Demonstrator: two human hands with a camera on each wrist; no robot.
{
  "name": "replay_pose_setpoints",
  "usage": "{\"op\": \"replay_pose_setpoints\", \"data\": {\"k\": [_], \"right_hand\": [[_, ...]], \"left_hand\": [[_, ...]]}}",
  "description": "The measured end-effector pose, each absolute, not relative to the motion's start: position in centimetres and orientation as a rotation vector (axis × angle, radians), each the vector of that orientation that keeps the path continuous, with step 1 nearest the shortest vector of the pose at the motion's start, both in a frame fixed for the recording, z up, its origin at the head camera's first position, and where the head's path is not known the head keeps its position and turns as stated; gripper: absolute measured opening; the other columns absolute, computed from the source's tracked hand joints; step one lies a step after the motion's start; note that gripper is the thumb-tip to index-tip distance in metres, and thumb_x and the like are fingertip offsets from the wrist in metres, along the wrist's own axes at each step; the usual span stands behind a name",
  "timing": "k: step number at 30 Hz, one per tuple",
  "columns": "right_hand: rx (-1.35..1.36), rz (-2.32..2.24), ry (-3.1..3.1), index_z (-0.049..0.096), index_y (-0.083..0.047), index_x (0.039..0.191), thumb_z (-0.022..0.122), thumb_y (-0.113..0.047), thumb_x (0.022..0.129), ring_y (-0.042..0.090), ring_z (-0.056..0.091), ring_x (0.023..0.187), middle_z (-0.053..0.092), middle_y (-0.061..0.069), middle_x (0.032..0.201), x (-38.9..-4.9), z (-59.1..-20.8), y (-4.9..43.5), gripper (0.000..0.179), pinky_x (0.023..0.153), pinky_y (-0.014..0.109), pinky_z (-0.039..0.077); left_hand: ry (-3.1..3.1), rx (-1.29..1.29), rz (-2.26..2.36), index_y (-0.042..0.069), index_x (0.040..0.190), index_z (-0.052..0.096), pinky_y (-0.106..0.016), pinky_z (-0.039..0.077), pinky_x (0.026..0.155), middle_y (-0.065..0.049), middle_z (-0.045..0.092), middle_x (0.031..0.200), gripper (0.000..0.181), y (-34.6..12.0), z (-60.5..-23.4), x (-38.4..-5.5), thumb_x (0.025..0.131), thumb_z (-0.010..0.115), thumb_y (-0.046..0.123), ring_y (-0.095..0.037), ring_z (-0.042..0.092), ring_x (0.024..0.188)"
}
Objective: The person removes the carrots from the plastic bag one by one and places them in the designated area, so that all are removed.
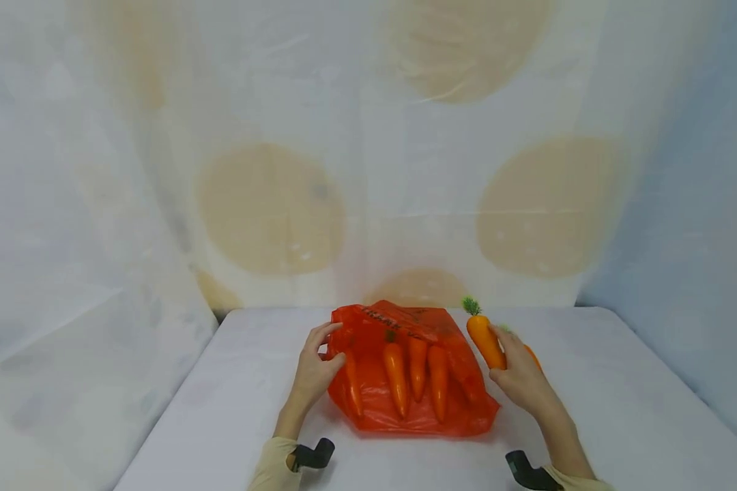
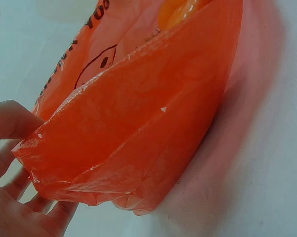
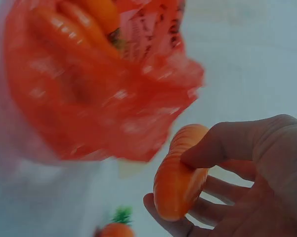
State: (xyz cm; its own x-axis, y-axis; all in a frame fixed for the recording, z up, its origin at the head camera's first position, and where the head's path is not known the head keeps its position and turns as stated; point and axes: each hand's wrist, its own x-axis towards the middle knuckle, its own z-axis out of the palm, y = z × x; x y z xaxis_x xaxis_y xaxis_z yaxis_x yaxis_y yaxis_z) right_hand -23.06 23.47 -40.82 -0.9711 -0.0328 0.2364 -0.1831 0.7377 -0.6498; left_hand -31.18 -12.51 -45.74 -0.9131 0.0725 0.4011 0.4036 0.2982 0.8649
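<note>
A translucent red plastic bag (image 1: 417, 416) lies on the table with its mouth gaping and several orange carrots (image 1: 396, 378) inside. My left hand (image 1: 314, 372) grips the bag's left edge; in the left wrist view the hand (image 2: 20, 197) has fingers on both sides of the crumpled film. Just right of the bag, my right hand (image 1: 522, 375) holds a carrot (image 1: 484, 339) with a green leafy top. In the right wrist view, thumb and fingers pinch that carrot (image 3: 180, 175) close to the bag's edge (image 3: 158, 123).
Another carrot (image 1: 533, 356) lies partly hidden behind my right hand; its green top shows in the right wrist view beside the carrot (image 3: 117, 230). A white table (image 1: 620, 423) carries everything. Pale curtains with tan circles (image 1: 270, 211) hang behind and at both sides.
</note>
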Motion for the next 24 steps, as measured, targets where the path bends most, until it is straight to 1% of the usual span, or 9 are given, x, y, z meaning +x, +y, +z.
{"op": "replay_pose_setpoints", "data": {"k": [3, 5, 8, 12, 17, 24], "right_hand": [[0.131, 1.076, -2.772, 0.029, 0.009, 0.148, 0.06, 0.005, 0.082, 0.041, 0.049, 0.108, 0.041, 0.034, 0.137, -23.7, -42.1, 23.9, 0.074, 0.091, 0.058, 0.049], [0.089, 1.065, -2.801, 0.031, 0.01, 0.147, 0.061, 0.003, 0.082, 0.039, 0.05, 0.104, 0.044, 0.033, 0.133, -24.0, -43.0, 24.2, 0.072, 0.089, 0.057, 0.051], [0.003, 1.066, -2.845, 0.033, 0.01, 0.146, 0.061, 0.001, 0.084, 0.037, 0.051, 0.102, 0.045, 0.033, 0.131, -24.3, -44.2, 24.6, 0.069, 0.091, 0.058, 0.05], [-0.094, 1.062, -2.897, 0.034, 0.01, 0.146, 0.061, 0.0, 0.085, 0.042, 0.05, 0.11, 0.04, 0.036, 0.138, -24.7, -45.5, 24.6, 0.066, 0.098, 0.064, 0.044], [-0.153, 1.043, -2.925, 0.035, 0.009, 0.145, 0.061, 0.0, 0.086, 0.047, 0.047, 0.119, 0.035, 0.037, 0.143, -24.8, -46.2, 24.5, 0.065, 0.1, 0.065, 0.041], [-0.159, 1.013, -2.936, 0.036, 0.008, 0.145, 0.063, -0.001, 0.087, 0.049, 0.044, 0.123, 0.037, 0.035, 0.142, -24.6, -46.2, 24.5, 0.065, 0.101, 0.066, 0.039]], "left_hand": [[-2.291, -0.418, -1.664, 0.02, 0.132, 0.062, -0.032, 0.05, 0.084, 0.0, 0.048, 0.143, 0.052, -12.8, -45.7, -31.1, 0.084, 0.066, 0.0, -0.024, 0.049, 0.116], [-2.296, -0.422, -1.676, 0.02, 0.132, 0.061, -0.033, 0.049, 0.086, 0.0, 0.048, 0.143, 0.052, -12.8, -45.7, -31.1, 0.084, 0.066, 0.0, -0.025, 0.049, 0.117], [-2.306, -0.422, -1.675, 0.021, 0.132, 0.061, -0.034, 0.049, 0.086, 0.0, 0.048, 0.143, 0.052, -12.8, -45.7, -31.1, 0.085, 0.066, 0.001, -0.024, 0.048, 0.116], [-2.302, -0.427, -1.685, 0.021, 0.133, 0.06, -0.033, 0.049, 0.085, 0.001, 0.05, 0.141, 0.053, -12.8, -45.7, -31.0, 0.085, 0.065, 0.0, -0.024, 0.049, 0.116], [-2.299, -0.431, -1.699, 0.022, 0.134, 0.059, -0.032, 0.049, 0.086, 0.001, 0.05, 0.14, 0.054, -12.8, -45.6, -30.9, 0.085, 0.064, -0.001, -0.025, 0.049, 0.116], [-2.31, -0.424, -1.704, 0.024, 0.133, 0.059, -0.037, 0.048, 0.088, 0.001, 0.05, 0.14, 0.054, -12.8, -45.5, -30.8, 0.086, 0.065, -0.001, -0.025, 0.048, 0.117]]}}
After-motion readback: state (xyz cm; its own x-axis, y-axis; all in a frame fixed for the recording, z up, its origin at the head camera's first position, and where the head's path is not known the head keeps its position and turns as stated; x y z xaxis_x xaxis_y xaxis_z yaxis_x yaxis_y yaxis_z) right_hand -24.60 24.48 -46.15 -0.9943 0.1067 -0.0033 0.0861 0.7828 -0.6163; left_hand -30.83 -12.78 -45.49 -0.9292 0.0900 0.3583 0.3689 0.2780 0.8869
